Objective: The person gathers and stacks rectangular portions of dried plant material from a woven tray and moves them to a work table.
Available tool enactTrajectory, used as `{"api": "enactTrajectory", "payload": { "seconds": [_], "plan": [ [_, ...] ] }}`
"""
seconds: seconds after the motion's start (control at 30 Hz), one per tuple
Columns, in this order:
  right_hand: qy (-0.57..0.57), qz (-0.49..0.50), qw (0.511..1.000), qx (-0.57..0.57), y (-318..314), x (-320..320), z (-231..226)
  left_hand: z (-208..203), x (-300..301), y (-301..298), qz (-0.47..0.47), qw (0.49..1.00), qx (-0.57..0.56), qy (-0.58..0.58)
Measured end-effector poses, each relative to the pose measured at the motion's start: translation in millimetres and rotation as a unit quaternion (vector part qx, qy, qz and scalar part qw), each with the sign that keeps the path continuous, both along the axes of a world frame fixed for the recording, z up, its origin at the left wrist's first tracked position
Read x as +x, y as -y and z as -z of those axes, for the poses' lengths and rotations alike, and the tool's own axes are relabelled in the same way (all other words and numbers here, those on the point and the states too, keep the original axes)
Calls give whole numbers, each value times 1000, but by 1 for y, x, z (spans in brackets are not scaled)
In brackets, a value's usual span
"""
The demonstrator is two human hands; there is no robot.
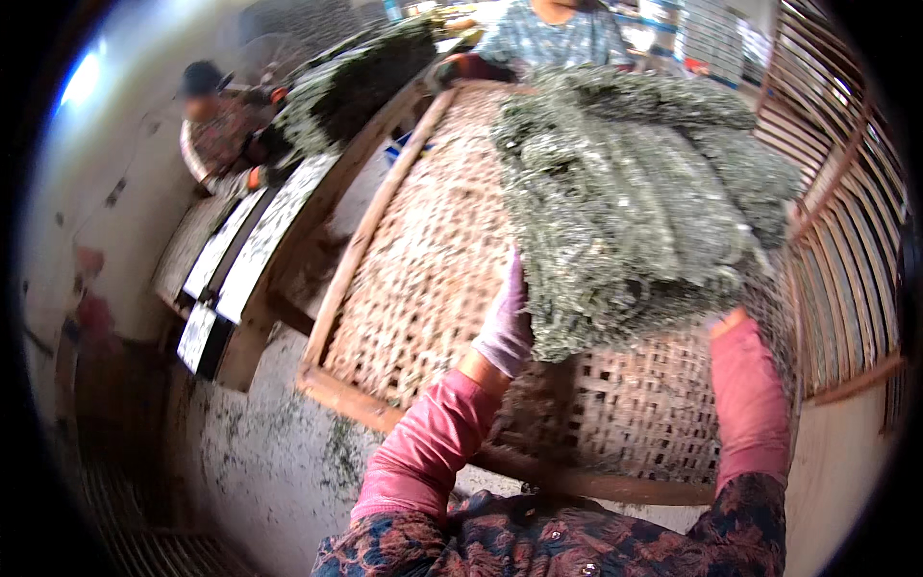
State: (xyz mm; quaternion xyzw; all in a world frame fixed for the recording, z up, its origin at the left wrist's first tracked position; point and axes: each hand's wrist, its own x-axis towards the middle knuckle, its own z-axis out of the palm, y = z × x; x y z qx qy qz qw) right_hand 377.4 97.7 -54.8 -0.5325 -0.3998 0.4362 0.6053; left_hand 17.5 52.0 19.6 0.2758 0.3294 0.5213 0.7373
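A thick, folded mat of grey-green shredded strands [635,212] lies over the right half of a woven tray [413,250] with a wooden frame. In a pale glove, my left hand [507,322] grips the mat's near left edge, thumb up along its side and the other fingers hidden. On the opposite side, my right hand [731,318] holds the near right edge. Only its wrist end shows, as the mat covers the fingers. The mat's near edge is raised off the weave, and its strands are blurred by motion.
Across the tray stands a person [553,38] with a dark-gloved hand at its far edge. On the left, another person [221,125] handles a dark green stack [356,87] beside a wooden-sided machine [288,221]. Slatted racks [836,192] line the right side.
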Motion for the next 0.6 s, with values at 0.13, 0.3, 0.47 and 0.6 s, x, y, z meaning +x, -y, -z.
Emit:
{"api": "enactTrajectory", "payload": {
  "seconds": [0.13,0.3,0.47,0.6],
  "plan": [
    [95,4,993,76,32,-50,-63,23,-68,13,23,997,76,25],
    [209,-7,962,174,66,-163,-146,-3,-176,74,11,970,175,168],
    [266,-89,926,254,82,-331,-190,-37,-318,172,-154,973,114,126],
    [350,-84,878,315,124,-423,-261,-53,-397,202,-209,977,42,-5]
  ]
}}
